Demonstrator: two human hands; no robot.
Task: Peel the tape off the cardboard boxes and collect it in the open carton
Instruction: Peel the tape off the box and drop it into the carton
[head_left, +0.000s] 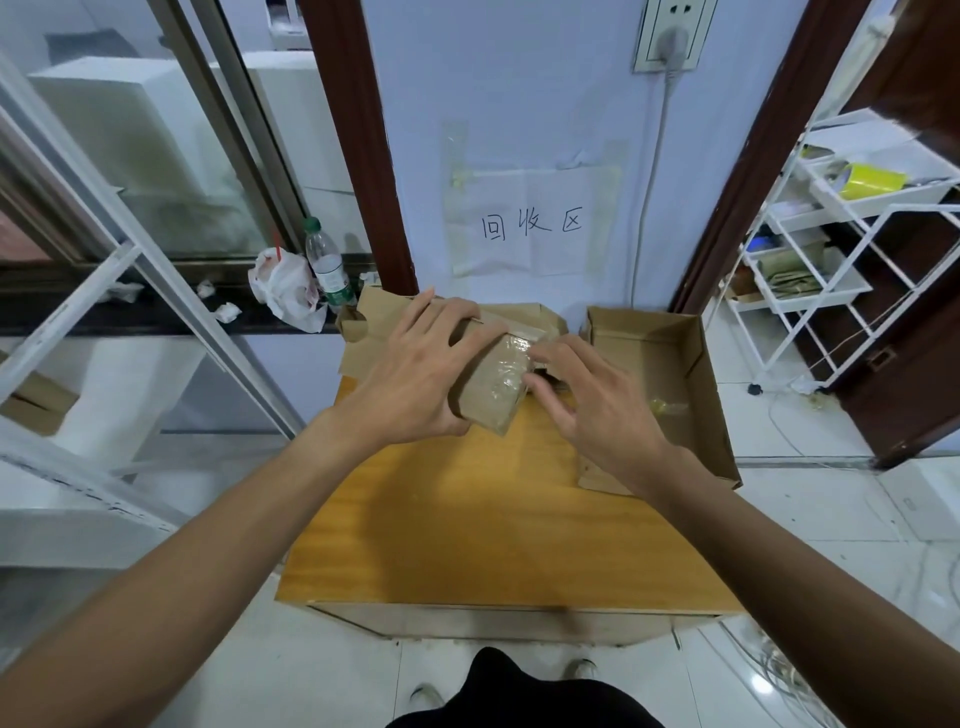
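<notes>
Left hand (415, 374) gripping small box (491, 395), long axis pointing toward wall (519, 104), right hand (597, 410) fingers (550, 358) pinching its tape (511, 358)

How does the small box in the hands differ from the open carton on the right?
The small box is closed and taped; the open carton is open-topped. The small box is held in the left hand; the larger open carton sits on the table. Both are brown cardboard.
</notes>
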